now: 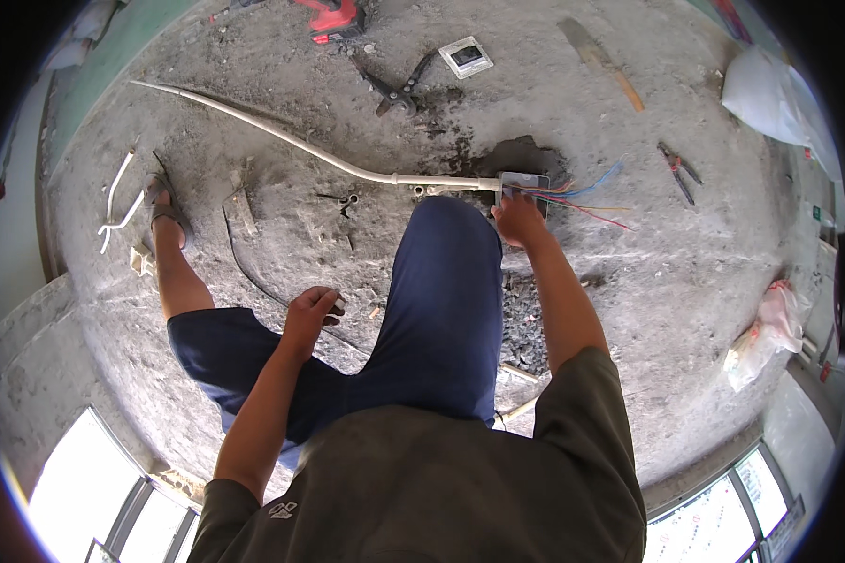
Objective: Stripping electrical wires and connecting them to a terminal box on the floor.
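Observation:
My right hand (519,219) rests with bent fingers at a grey rectangular piece (537,183), where a long white conduit (357,167) ends and several coloured wires (587,190) fan out to the right. What exactly those fingers grip is hidden. My left hand (312,319) is closed over my left thigh, with something small and dark at its fingertips that I cannot make out. A thin black cable (253,277) lies on the floor behind it.
Dark long-handled cutters (394,97), a red power tool (333,21), a framed plate (466,56), a scraper (601,64) and pliers (678,174) lie on the concrete floor (657,281). Short white pipes (117,188) lie left, bags (760,333) right, rubble beside my raised knee.

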A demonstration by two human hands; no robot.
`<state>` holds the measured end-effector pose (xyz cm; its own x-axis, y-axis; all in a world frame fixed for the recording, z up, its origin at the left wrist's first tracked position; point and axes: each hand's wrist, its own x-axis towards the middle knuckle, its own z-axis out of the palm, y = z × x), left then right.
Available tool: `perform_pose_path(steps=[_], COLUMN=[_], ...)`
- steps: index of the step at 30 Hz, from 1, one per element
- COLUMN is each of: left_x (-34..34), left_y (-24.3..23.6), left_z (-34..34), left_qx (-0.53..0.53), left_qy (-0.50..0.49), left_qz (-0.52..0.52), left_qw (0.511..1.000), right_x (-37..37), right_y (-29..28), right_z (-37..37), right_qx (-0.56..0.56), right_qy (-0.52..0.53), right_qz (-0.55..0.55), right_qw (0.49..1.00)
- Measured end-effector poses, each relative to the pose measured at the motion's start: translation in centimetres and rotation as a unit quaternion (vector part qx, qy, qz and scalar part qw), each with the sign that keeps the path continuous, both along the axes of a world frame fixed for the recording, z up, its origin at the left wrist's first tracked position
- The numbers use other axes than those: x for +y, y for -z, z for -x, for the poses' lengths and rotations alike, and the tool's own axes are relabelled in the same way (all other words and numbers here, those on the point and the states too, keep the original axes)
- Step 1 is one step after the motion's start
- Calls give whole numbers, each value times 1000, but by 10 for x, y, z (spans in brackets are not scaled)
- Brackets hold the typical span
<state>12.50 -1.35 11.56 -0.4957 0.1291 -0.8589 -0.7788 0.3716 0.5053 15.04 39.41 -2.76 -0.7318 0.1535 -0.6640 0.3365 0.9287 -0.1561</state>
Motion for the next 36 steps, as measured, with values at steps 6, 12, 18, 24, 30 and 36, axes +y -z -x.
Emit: perform_pose_path(steps=[6, 12, 18, 24, 30, 36], left_x=[0, -1, -1, 0, -1, 14], left_y=[1, 6, 4, 4, 11, 11], left_z=[0, -2, -6, -6, -7, 0], left_qx=[-4, 0, -10, -28, -51, -90], left_qy=[5, 10, 4, -39, -90, -156], left_qz=[-1, -6, -2, -29, -54, -181], left_qw=[1000, 1000, 1000, 998, 993, 967], right_x=[-1, 2, -2, 2, 3, -3], right_y=[-4, -3, -9, 1, 15, 8], right_z=[5, 2, 4, 1, -4, -15], right_qx=[-20, -18, -16, -12, 11, 99], right_qy=[11, 40, 48, 43, 12, 39], right_qz=[22, 17, 15, 21, 0, 4], right_qw=[1000, 999, 999, 999, 1000, 994])
